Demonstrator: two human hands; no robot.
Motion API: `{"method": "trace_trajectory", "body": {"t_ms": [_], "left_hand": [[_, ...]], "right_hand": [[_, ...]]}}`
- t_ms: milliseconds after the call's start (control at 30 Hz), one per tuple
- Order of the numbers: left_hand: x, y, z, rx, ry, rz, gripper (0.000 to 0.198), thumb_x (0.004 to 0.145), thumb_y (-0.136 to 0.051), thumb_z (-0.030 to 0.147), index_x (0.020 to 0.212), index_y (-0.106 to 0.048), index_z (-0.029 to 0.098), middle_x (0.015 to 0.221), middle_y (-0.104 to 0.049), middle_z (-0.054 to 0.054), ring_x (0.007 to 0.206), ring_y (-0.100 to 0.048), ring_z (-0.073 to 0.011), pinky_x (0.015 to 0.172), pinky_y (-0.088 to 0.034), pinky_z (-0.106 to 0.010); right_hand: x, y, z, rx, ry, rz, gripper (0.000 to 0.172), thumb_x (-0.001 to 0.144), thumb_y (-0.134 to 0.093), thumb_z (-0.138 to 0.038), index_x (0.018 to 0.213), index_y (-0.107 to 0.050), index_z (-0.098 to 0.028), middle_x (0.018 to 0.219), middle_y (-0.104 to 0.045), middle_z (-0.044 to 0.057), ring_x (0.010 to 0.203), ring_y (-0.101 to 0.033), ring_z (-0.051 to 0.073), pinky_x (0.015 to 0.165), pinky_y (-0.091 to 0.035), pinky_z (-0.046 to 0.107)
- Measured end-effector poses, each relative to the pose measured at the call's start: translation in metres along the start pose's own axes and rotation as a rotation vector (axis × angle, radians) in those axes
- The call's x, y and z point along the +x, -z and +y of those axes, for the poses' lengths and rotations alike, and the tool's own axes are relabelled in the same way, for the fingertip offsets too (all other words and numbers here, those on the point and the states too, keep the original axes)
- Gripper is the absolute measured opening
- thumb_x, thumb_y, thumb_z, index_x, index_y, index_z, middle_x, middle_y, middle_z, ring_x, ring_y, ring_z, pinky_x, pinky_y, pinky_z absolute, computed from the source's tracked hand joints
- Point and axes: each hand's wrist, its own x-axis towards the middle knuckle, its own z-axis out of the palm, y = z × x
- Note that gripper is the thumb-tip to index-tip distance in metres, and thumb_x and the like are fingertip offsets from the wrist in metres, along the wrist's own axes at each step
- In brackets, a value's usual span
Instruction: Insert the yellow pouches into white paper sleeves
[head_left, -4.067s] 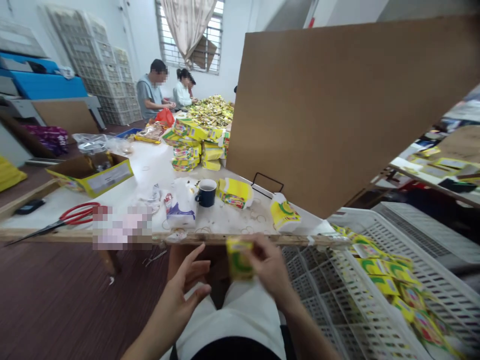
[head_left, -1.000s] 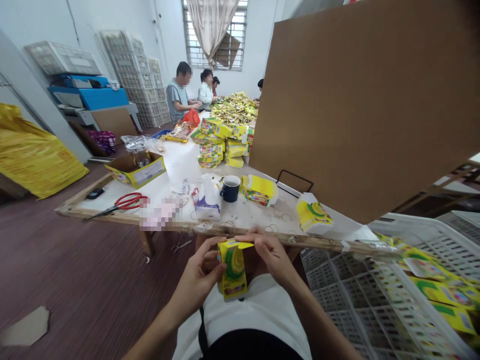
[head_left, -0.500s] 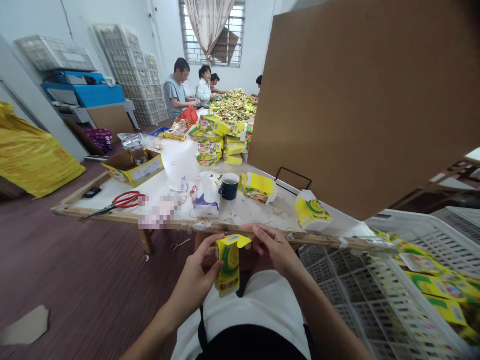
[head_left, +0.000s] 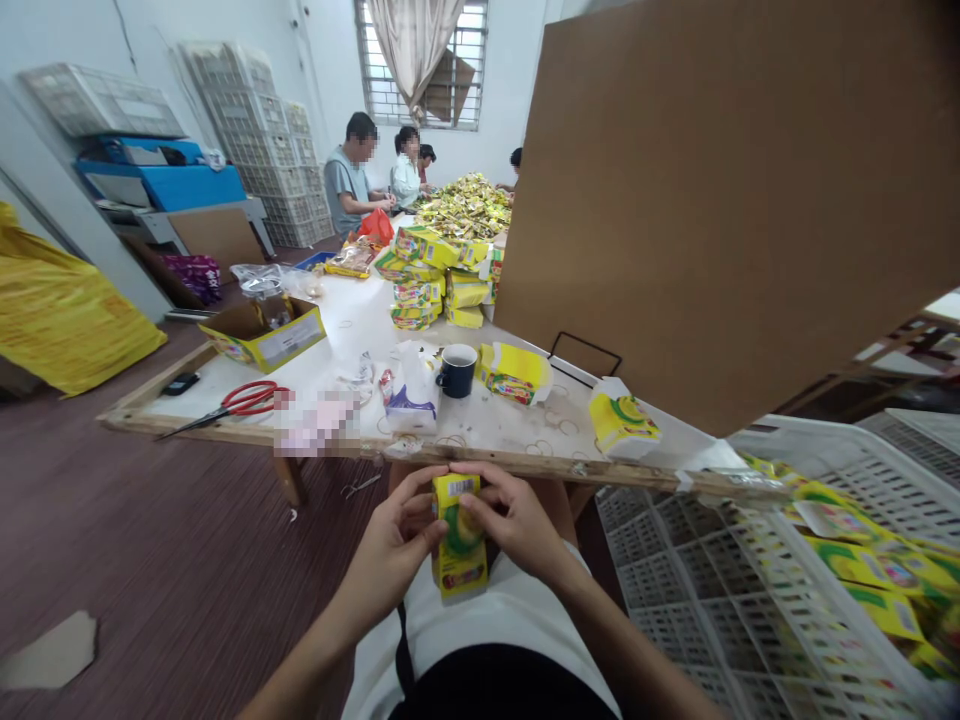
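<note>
Squarely between left hand (head_left: 394, 560) and right hand (head_left: 514, 525), upright yellow carton (head_left: 459, 545).

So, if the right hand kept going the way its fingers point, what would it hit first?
The small yellow carton: the right hand points left with fingertips on it, and the left hand holds the carton's other side right behind.

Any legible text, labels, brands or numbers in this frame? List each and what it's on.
No text can be quoted.
yellow carton, held in left hand and right hand: barcode on the top flap, print too small.
cardboard box: white side label, too small.
tissue pack: print blurred.
flat cartons in white crate: too blurred.
</note>
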Motion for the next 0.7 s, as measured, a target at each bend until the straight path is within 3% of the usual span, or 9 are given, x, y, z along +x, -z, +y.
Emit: {"method": "trace_trajectory", "body": {"t_ms": [100,200,300,367,467,533,600,633,700], "left_hand": [[0.001,0.001,0.0,-0.004,0.011,0.008,0.047,0.08,-0.066,0.021,0.123,-0.047,0.02,0.107,-0.07,-0.01,0.095,-0.067,-0.0249,0.079,-0.052,-0.034],[0.0,-0.001,-0.001,0.008,-0.005,0.026,0.046,0.078,-0.067,0.022,0.121,-0.05,0.021,0.106,-0.071,-0.008,0.095,-0.067,-0.0241,0.08,-0.052,-0.033],[-0.002,-0.006,0.0,0.068,-0.023,0.042,0.043,0.081,-0.064,0.027,0.122,-0.052,0.021,0.108,-0.07,-0.009,0.101,-0.065,-0.0248,0.084,-0.052,-0.034],[-0.004,-0.008,0.002,0.145,-0.017,0.076,0.044,0.082,-0.061,0.031,0.124,-0.052,0.021,0.112,-0.069,-0.01,0.105,-0.063,-0.026,0.088,-0.051,-0.036],[-0.001,-0.003,0.004,0.244,-0.007,0.189,0.06,0.079,-0.063,0.035,0.134,-0.041,0.025,0.123,-0.062,-0.011,0.114,-0.059,-0.0266,0.097,-0.046,-0.041],[0.003,0.002,0.001,0.266,0.006,0.224,0.062,0.077,-0.065,0.038,0.133,-0.043,0.024,0.119,-0.063,-0.011,0.112,-0.06,-0.0271,0.096,-0.047,-0.042],[0.007,0.004,-0.004,0.29,0.011,0.198,0.057,0.076,-0.065,0.041,0.127,-0.049,0.022,0.114,-0.065,-0.011,0.11,-0.061,-0.0273,0.095,-0.048,-0.043],[0.009,0.005,-0.006,0.303,0.01,0.18,0.053,0.076,-0.065,0.041,0.123,-0.052,0.021,0.112,-0.066,-0.011,0.109,-0.061,-0.0273,0.094,-0.049,-0.043],[0.01,0.004,-0.01,0.331,0.005,0.152,0.048,0.077,-0.064,0.042,0.119,-0.056,0.021,0.109,-0.067,-0.011,0.106,-0.062,-0.0272,0.093,-0.05,-0.043]], "right_hand": [[0.002,0.005,0.002,-0.006,0.021,0.132,0.035,0.081,-0.066,-0.029,0.115,-0.064,-0.02,0.068,-0.057,-0.002,0.057,-0.048,0.013,0.053,-0.039,0.023],[0.005,-0.005,0.003,0.153,0.024,0.075,0.028,0.079,-0.068,-0.03,0.105,-0.067,-0.021,0.089,-0.065,0.003,0.076,-0.058,0.018,0.068,-0.047,0.027],[0.004,-0.014,0.004,0.276,0.012,0.076,0.022,0.077,-0.069,-0.03,0.097,-0.068,-0.021,0.094,-0.068,0.005,0.086,-0.062,0.022,0.076,-0.049,0.033],[-0.002,0.003,0.002,0.137,0.045,0.142,0.018,0.079,-0.066,-0.03,0.095,-0.069,-0.022,0.093,-0.069,0.006,0.086,-0.062,0.023,0.077,-0.049,0.035],[-0.026,0.079,-0.006,-0.454,0.118,0.499,0.019,0.083,-0.057,-0.029,0.093,-0.07,-0.02,0.094,-0.066,0.01,0.091,-0.057,0.026,0.086,-0.042,0.042],[-0.05,0.148,-0.014,-0.952,0.022,0.888,0.024,0.08,-0.055,-0.031,0.091,-0.071,-0.016,0.096,-0.062,0.015,0.098,-0.051,0.033,0.092,-0.032,0.05],[-0.067,0.209,-0.018,-1.26,-0.132,1.183,0.033,0.078,-0.056,-0.035,0.099,-0.069,-0.013,0.113,-0.053,0.022,0.11,-0.041,0.04,0.093,-0.025,0.054],[-0.069,0.232,-0.016,-1.295,-0.221,1.237,0.039,0.078,-0.056,-0.037,0.105,-0.067,-0.011,0.118,-0.051,0.023,0.112,-0.038,0.041,0.092,-0.025,0.053],[-0.058,0.257,-0.003,-1.224,-0.395,1.14,0.044,0.081,-0.054,-0.041,0.109,-0.065,-0.008,0.114,-0.054,0.024,0.108,-0.044,0.038,0.088,-0.03,0.048]]}}
